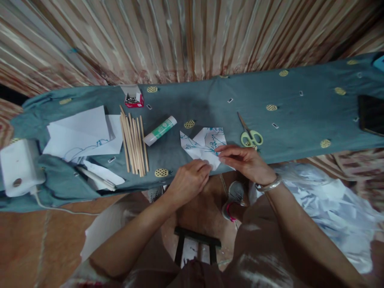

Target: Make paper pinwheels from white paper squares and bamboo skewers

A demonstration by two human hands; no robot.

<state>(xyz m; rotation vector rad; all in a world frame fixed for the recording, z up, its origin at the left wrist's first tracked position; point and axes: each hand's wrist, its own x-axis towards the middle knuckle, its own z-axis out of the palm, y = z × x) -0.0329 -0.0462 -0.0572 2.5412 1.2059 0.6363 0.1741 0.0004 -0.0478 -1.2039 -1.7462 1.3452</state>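
A folded white paper (pixel 204 145) with blue drawn lines lies near the front edge of the teal cloth-covered table (pixel 210 100). My left hand (pixel 187 182) pinches its lower left corner. My right hand (pixel 244 162), with a silver bangle on the wrist, presses fingertips on the paper's lower right fold. Both hands touch the same paper piece at the table edge.
Yellow-handled scissors (pixel 250 136) lie right of the paper. A glue stick (pixel 160 130), a row of wooden sticks (pixel 134 144), a small red box of pins (pixel 134 99) and white sheets (pixel 82 134) sit left. A dark phone (pixel 371 115) lies far right. Crumpled paper (pixel 330 204) lies below.
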